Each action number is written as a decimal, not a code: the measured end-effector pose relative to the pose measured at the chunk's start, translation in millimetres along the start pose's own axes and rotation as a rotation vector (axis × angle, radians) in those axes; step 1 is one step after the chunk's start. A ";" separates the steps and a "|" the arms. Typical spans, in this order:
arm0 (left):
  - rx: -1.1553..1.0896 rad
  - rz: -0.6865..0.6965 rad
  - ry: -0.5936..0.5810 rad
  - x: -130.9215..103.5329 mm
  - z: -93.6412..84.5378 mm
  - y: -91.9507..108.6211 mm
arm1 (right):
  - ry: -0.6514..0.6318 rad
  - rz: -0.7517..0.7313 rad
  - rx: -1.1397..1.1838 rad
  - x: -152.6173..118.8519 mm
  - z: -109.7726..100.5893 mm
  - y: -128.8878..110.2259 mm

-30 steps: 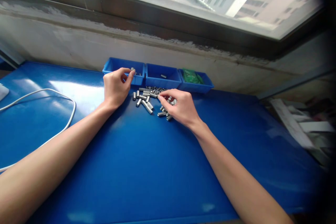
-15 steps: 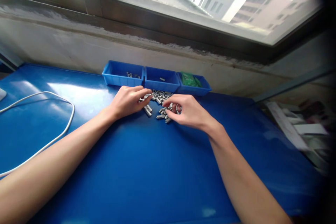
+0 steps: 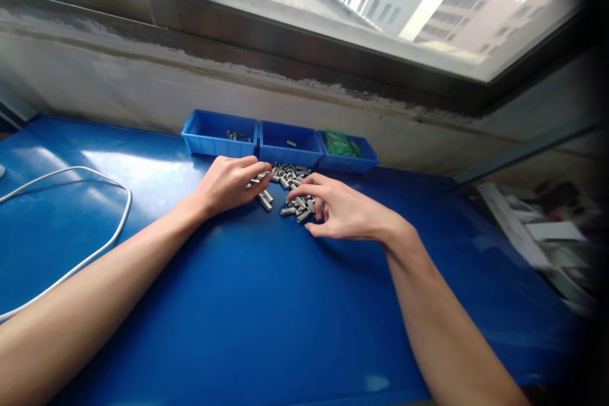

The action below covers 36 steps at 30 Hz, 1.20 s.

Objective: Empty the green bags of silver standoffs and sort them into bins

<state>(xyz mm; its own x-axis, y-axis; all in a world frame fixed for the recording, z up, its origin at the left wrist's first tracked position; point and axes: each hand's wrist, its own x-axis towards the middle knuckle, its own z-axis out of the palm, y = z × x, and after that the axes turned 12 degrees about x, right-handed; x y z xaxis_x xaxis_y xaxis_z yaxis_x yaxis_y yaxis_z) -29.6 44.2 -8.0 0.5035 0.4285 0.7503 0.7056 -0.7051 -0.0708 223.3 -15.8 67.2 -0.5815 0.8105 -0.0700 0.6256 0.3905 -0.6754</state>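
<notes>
Small silver hexagonal metal standoffs lie in a back pile [image 3: 290, 174] and a nearer pile [image 3: 299, 208] on the blue table. My left hand [image 3: 233, 183] is closed at the left of the back pile, thumb and index finger pinching a metal standoff [image 3: 265, 174] that is mostly hidden. Just below those fingers, a few longer standoffs [image 3: 264, 200] lie side by side. My right hand [image 3: 340, 206] is open over the right side of the nearer pile, its fingers curved and apart. The fingers partly cover the pieces beneath.
Behind the piles stand three joined blue bins: the left bin [image 3: 219, 144] holds a few small metal parts, the middle bin [image 3: 290, 153] one piece, the right bin [image 3: 349, 162] a green bag [image 3: 340, 143]. A white cable [image 3: 124, 219] loops at left. A window ledge rises behind.
My right hand has opened wider, its thumb moving toward me and away from the pile, uncovering more standoffs. My left hand keeps nearly the same place and pinch.
</notes>
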 end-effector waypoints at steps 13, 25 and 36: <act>0.009 0.012 -0.011 0.4 -0.7 0.1 | 0.246 -0.139 -0.020 26.3 30.8 12.5; 0.033 0.029 -0.007 2.3 -1.4 0.6 | 0.296 -0.168 -0.097 35.1 38.3 12.4; 0.033 0.016 -0.019 -0.1 1.0 -0.5 | 0.235 -0.180 -0.088 35.4 33.5 7.9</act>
<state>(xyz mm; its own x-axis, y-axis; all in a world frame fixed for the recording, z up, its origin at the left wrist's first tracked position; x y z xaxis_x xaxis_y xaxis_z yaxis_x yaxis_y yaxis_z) -29.5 45.0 -8.7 0.5241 0.4286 0.7360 0.7134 -0.6929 -0.1046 190.2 1.4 34.8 -0.5575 0.7995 0.2237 0.5719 0.5651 -0.5946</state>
